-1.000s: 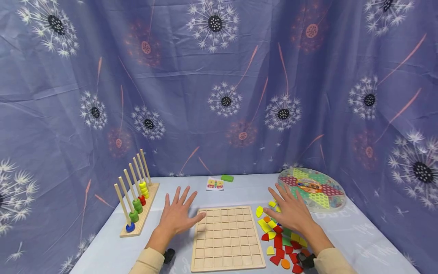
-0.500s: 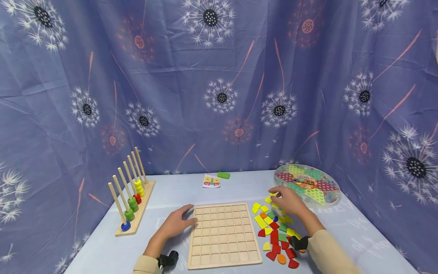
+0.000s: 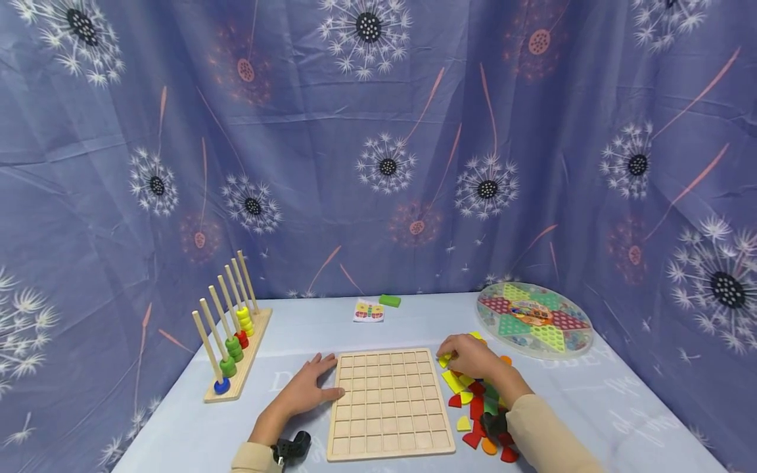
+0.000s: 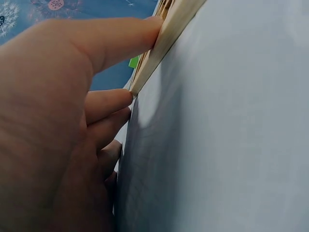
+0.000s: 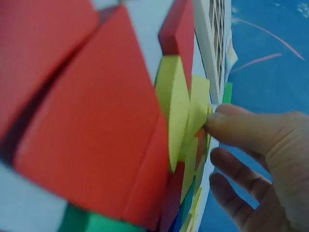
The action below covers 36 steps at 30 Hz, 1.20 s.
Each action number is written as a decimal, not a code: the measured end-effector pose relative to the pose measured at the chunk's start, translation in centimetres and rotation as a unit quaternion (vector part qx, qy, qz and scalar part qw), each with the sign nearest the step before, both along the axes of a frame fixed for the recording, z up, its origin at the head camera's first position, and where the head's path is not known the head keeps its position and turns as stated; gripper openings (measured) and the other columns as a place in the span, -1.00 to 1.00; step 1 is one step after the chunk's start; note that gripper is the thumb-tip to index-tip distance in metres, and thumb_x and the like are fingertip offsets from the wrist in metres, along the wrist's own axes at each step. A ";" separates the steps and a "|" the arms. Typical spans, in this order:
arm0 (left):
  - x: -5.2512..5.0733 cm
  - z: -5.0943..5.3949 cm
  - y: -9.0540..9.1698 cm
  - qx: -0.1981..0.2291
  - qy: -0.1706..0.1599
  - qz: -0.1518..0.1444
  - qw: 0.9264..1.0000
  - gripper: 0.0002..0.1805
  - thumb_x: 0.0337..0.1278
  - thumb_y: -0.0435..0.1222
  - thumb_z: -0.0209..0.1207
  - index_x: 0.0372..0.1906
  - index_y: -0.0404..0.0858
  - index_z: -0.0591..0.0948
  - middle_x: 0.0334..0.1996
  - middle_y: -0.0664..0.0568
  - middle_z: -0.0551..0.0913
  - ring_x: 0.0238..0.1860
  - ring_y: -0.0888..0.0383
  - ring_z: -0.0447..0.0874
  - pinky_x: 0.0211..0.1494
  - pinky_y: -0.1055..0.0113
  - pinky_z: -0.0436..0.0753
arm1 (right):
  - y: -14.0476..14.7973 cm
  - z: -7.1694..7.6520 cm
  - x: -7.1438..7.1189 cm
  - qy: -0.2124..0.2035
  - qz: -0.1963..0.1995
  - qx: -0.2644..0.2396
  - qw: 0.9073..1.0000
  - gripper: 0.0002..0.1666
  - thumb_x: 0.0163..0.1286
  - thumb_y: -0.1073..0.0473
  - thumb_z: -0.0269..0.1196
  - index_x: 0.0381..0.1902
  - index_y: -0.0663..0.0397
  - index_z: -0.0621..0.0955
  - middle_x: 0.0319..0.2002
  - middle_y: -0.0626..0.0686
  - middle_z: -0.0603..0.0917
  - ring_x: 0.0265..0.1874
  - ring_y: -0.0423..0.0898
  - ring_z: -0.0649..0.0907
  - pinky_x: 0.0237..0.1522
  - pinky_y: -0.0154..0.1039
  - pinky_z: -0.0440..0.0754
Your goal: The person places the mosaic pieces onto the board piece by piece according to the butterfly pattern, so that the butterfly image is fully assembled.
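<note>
My left hand (image 3: 303, 389) rests at the left side of a square wooden grid board (image 3: 390, 404), its thumb touching the board's edge. In the left wrist view the thumb lies along the wooden rim (image 4: 169, 41), with the other fingers loosely bent beside it. My right hand (image 3: 470, 358) reaches down onto yellow pieces (image 3: 445, 361) at the near-left of a heap of flat coloured shapes. In the right wrist view its thumb and index fingertips are close together by a yellow piece (image 5: 199, 104); whether they pinch it is hidden. Red pieces (image 5: 91, 121) lie closest to that camera.
A wooden peg rack (image 3: 239, 384) with coloured rings stands left. At the back lie a butterfly picture card (image 3: 368, 311) and a green block (image 3: 389, 300). A round Chinese checkers board (image 3: 511, 324) lies at the back right. A patterned curtain (image 3: 331, 197) hangs behind the table.
Both hands came down from above the table. The left settled against the board's edge; the right went to the far yellow pieces, then moved left and nearer, to those beside the board.
</note>
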<state>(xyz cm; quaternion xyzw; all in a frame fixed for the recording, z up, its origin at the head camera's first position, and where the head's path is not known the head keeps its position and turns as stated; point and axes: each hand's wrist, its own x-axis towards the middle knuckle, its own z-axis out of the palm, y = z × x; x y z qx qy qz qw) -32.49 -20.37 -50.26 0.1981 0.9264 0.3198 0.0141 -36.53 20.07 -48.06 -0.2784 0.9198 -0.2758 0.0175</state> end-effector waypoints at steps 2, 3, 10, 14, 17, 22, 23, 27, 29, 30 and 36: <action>0.1 -0.1 0.0 -0.006 0.004 0.008 1.000 -0.13 0.00 0.08 0.32 0.35 -0.34 0.39 0.37 -0.14 0.31 0.44 -0.26 -0.03 0.41 -0.22 -0.03 | -0.4 -0.1 -0.1 0.023 0.002 0.032 0.999 -0.71 0.15 0.40 0.36 -0.18 -0.01 0.77 -0.15 -0.10 0.65 -0.15 -0.04 0.61 -0.22 -0.22 0.66; 0.1 -0.2 0.0 -0.006 0.005 0.010 1.000 -0.14 0.00 0.07 0.32 0.34 -0.34 0.39 0.37 -0.13 0.31 0.44 -0.26 -0.03 0.41 -0.22 -0.03 | -0.6 -0.1 -0.1 0.037 0.006 0.047 0.998 -0.72 0.15 0.38 0.37 -0.20 -0.02 0.77 -0.16 -0.10 0.64 -0.15 -0.05 0.61 -0.24 -0.23 0.66; 0.5 -0.2 0.2 -0.017 0.013 0.021 1.000 -0.15 0.00 0.08 0.30 0.37 -0.25 0.39 0.37 -0.19 0.29 0.40 -0.36 0.01 0.33 -0.33 0.06 | -1.3 0.3 -0.1 0.073 0.027 0.080 0.994 -0.71 0.13 0.36 0.40 -0.19 -0.02 0.78 -0.14 -0.06 0.65 -0.11 0.00 0.56 -0.11 -0.10 0.63; 0.6 -0.2 0.3 -0.017 0.002 0.040 0.999 -0.13 -0.05 0.14 0.30 0.38 -0.14 0.40 0.40 -0.29 0.21 0.37 -0.45 -0.01 0.28 -0.40 0.08 | -1.3 0.3 -0.2 0.055 0.020 0.072 0.996 -0.70 0.16 0.39 0.36 -0.17 -0.03 0.77 -0.15 -0.06 0.64 -0.12 0.01 0.59 -0.11 -0.08 0.64; 0.7 -0.3 0.2 -0.019 -0.002 0.046 0.999 -0.11 -0.10 0.19 0.31 0.38 -0.10 0.41 0.40 -0.32 0.17 0.36 -0.48 -0.02 0.25 -0.43 0.08 | -1.1 0.1 -0.3 0.050 0.021 0.063 0.997 -0.67 0.16 0.42 0.34 -0.16 -0.03 0.76 -0.17 -0.08 0.64 -0.13 0.00 0.61 -0.14 -0.10 0.64; 0.4 -0.4 -0.1 -0.027 0.009 0.028 0.999 -0.08 -0.10 0.20 0.31 0.39 -0.15 0.38 0.41 -0.23 0.21 0.40 -0.39 -0.03 0.33 -0.36 0.00 | -0.9 0.2 -0.3 0.041 0.012 0.055 0.998 -0.67 0.15 0.43 0.32 -0.15 0.01 0.76 -0.21 -0.08 0.65 -0.19 -0.04 0.61 -0.21 -0.15 0.63; 0.3 -0.4 -0.1 -0.032 0.015 0.024 0.999 -0.06 -0.10 0.21 0.31 0.39 -0.17 0.38 0.41 -0.18 0.22 0.42 -0.34 -0.03 0.36 -0.32 -0.04 | -0.9 0.3 -0.3 0.038 0.006 0.055 0.998 -0.67 0.15 0.42 0.32 -0.14 0.03 0.76 -0.21 -0.07 0.65 -0.20 -0.04 0.61 -0.21 -0.15 0.64; -0.1 0.0 -0.4 -0.058 0.021 0.017 0.998 0.03 -0.19 0.27 0.30 0.42 -0.16 0.33 0.42 -0.04 0.24 0.46 -0.21 -0.09 0.42 -0.22 -0.22 | -1.0 1.1 -0.1 0.010 -0.018 0.048 0.999 -0.68 0.17 0.39 0.33 -0.10 0.08 0.74 -0.19 -0.02 0.65 -0.18 -0.01 0.60 -0.12 -0.04 0.64; -0.1 0.3 -0.5 -0.063 0.010 0.019 0.998 0.07 -0.25 0.29 0.31 0.44 -0.12 0.30 0.43 -0.04 0.23 0.47 -0.21 -0.12 0.41 -0.22 -0.26 | -1.0 1.3 0.0 0.002 -0.017 0.040 0.999 -0.68 0.20 0.36 0.32 -0.06 0.08 0.73 -0.15 0.00 0.64 -0.15 0.01 0.60 -0.08 0.00 0.63; -0.1 0.4 -0.5 -0.064 0.005 0.019 0.998 0.09 -0.27 0.29 0.32 0.44 -0.11 0.29 0.42 -0.05 0.23 0.47 -0.21 -0.12 0.41 -0.23 -0.26 | -0.9 1.3 0.0 -0.003 -0.014 0.033 0.999 -0.68 0.22 0.36 0.32 -0.04 0.09 0.72 -0.13 0.02 0.63 -0.15 0.02 0.60 -0.07 0.00 0.63; 0.1 0.3 -0.2 -0.066 0.002 0.014 0.998 0.14 -0.36 0.32 0.35 0.44 -0.07 0.29 0.41 -0.09 0.25 0.46 -0.23 -0.10 0.40 -0.26 -0.22 | -2.1 1.2 0.1 0.004 0.035 -0.011 0.999 -0.69 0.32 0.33 0.25 0.02 0.12 0.69 -0.09 0.04 0.62 -0.27 -0.12 0.60 -0.28 -0.20 0.63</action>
